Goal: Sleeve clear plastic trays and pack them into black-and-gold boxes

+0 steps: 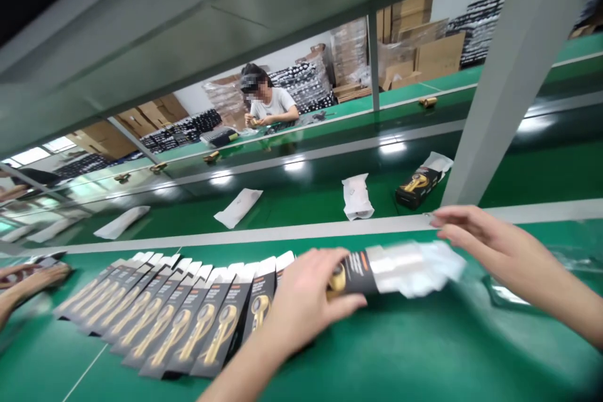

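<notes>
Green bench (424,352), left hand (301,301) on black box (355,273), right hand (475,235) beside.

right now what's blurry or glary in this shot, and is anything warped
Head view: the right hand and the clear plastic sleeve on the black and gold carton under the left hand are smeared by motion; white lamp glare streaks the glossy green conveyor belt; the grey metal post leans and the frame is tilted; the fanned row of black cartons stays fairly sharp.
</notes>
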The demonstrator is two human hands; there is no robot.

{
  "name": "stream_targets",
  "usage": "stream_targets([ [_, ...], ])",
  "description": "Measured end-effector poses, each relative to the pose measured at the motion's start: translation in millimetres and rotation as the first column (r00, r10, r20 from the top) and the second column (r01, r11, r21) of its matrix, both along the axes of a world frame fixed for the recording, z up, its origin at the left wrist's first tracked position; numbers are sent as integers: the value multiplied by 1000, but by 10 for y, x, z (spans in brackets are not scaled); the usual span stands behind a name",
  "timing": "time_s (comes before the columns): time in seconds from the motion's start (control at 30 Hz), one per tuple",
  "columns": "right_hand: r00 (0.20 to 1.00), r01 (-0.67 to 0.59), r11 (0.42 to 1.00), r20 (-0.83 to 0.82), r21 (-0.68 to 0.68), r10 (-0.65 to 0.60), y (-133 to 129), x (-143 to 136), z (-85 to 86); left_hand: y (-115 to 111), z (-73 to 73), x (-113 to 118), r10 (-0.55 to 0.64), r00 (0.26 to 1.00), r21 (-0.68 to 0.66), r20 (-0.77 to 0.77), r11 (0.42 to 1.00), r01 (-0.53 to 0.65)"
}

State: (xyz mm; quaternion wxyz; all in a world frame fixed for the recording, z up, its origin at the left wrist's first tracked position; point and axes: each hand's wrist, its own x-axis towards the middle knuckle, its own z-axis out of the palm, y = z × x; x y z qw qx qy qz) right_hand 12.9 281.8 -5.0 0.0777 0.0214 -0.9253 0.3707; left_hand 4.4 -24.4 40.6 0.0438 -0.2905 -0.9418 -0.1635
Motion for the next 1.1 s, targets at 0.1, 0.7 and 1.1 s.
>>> stream_targets([
  [0.1,997,-71,991,-17,113,74,-234,-615,-20,-100,55,-727,193,981,-39,-1,981,-192],
  [0.7,988,-60,945,115,-323,102,-559,-962,-274,523,-210,-1233,74,631,413,772,696,-587],
  [1.1,975,-176,765,-3,-619,222,-427,522,-383,1136,-473,224,-699,306,497,647,81,-864],
])
